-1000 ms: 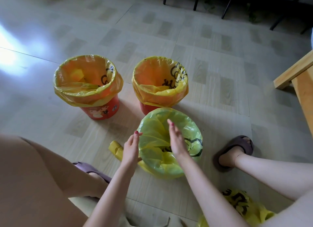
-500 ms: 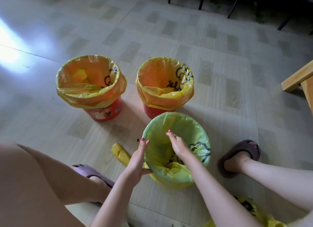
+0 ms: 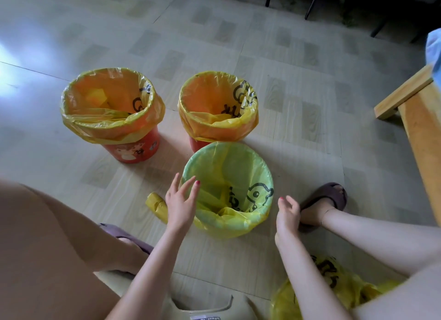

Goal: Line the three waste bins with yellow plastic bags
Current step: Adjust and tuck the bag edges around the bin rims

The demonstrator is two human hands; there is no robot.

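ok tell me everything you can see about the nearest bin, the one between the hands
The nearest bin stands upright on the floor, in front of the two red bins. A thin, translucent yellow bag with black print lines it and folds over the rim, hiding the walls; it looks greenish inside, and slack plastic bunches at the near side. The left hand hovers at its left rim, the right hand is apart; neither clearly touches it.

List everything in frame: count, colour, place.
red bins: 2, lined with yellow bags, far row, side by side
green bin: 1, lined with a yellow bag, nearest, between the hands
bag roll: 1, yellow, on the floor left of the green bin
loose bags: a yellow pile with black print, bottom right
bench: 1, wooden, right edge
floor: pale tiles
slippers: 2, purple-brown, on the feet
left hand: open, at the green bin's left rim
right hand: open, right of the green bin
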